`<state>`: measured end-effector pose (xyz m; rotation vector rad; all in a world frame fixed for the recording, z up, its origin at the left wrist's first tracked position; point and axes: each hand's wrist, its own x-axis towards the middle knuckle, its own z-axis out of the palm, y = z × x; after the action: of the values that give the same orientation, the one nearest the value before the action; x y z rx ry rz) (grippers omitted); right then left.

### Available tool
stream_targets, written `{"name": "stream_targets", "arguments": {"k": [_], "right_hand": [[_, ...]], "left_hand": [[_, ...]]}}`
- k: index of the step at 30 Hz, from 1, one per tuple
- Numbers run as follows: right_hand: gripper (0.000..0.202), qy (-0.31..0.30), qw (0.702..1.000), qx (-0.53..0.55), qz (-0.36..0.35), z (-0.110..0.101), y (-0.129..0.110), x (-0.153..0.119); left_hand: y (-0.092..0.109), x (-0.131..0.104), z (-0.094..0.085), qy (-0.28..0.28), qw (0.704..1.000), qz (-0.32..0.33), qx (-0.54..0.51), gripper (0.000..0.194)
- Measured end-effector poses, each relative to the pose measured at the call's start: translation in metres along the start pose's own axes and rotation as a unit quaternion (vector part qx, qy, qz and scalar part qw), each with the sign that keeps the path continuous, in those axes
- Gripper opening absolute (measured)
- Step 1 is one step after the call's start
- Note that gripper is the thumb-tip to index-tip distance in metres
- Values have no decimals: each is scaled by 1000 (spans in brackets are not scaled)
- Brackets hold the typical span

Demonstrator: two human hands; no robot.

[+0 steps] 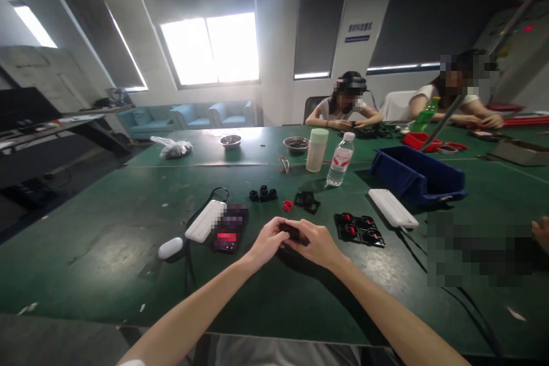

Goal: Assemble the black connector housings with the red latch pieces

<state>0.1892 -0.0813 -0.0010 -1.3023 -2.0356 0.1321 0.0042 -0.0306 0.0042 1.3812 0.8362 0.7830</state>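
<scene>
My left hand and my right hand meet over the green table, both closed around a small black plastic part held between the fingertips. Just beyond them lie a small red piece, a flat black frame piece and a cluster of black round parts. To the right sits a black tray with red inserts. Left of my hands lie a phone, a white power bank and a white earbud case.
A blue bin, a white flat pack, a water bottle and a pale cup stand farther back. Two metal bowls and a plastic bag lie beyond. Two people work at the far side; another person's hand shows at right.
</scene>
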Motion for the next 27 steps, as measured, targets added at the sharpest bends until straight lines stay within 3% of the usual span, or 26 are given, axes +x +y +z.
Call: {"name": "stream_targets", "arguments": {"k": [10, 18, 27], "right_hand": [[28, 32, 998, -28, -43, 4, 2, -1], [24, 39, 991, -56, -111, 2, 6, -1], [29, 26, 990, -75, -117, -4, 7, -3]], "left_hand": [[-16, 6, 0, -11, 998, 34, 52, 31], [-12, 4, 2, 9, 993, 41, 113, 31], [-8, 1, 6, 25, 991, 54, 123, 26]]}}
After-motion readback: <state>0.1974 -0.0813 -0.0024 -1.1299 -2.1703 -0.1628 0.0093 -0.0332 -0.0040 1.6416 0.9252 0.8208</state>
